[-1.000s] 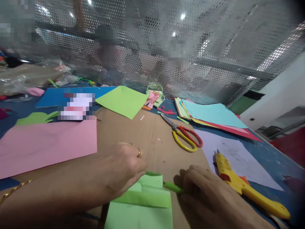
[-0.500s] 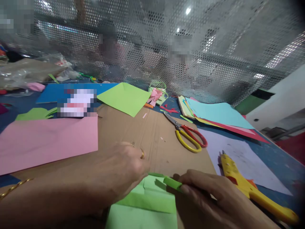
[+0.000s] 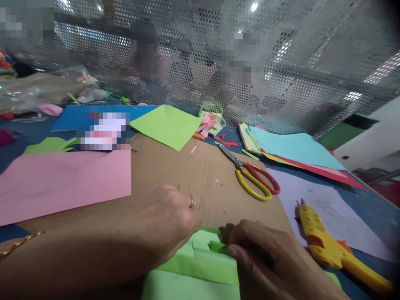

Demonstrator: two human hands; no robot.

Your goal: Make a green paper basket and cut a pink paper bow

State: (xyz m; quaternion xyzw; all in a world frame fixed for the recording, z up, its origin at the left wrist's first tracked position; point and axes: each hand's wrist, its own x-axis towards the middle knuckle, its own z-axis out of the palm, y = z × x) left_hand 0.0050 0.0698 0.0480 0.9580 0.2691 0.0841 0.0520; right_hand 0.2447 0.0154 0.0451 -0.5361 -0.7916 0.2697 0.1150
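Note:
A folded light-green paper piece [image 3: 192,287] lies at the bottom centre, a brighter green band across it and a partly open pocket at its top. My left hand [image 3: 175,225], with a gold ring, is closed over the upper left edge of this piece; its fingertips are hidden. Between the thumb and finger of my right hand [image 3: 268,258] is a narrow green paper strip [image 3: 218,246], its free end over the pocket. Whether the strip touches the inside cannot be made out. Both hands are above a brown cardboard sheet [image 3: 175,166].
Scissors [image 3: 250,173] with red and yellow handles lie beyond my right hand. A yellow glue gun [image 3: 325,246] rests at right, near stacked coloured paper [image 3: 296,146]. Pink paper [image 3: 68,183], a phone [image 3: 104,131] and a green sheet [image 3: 167,125] lie left and ahead. Perforated metal [image 3: 193,54] stands behind.
My right hand has shifted slightly left relative to the folded paper, bringing the strip lower over the pocket. My left hand keeps its hold. The whole view has shifted a little.

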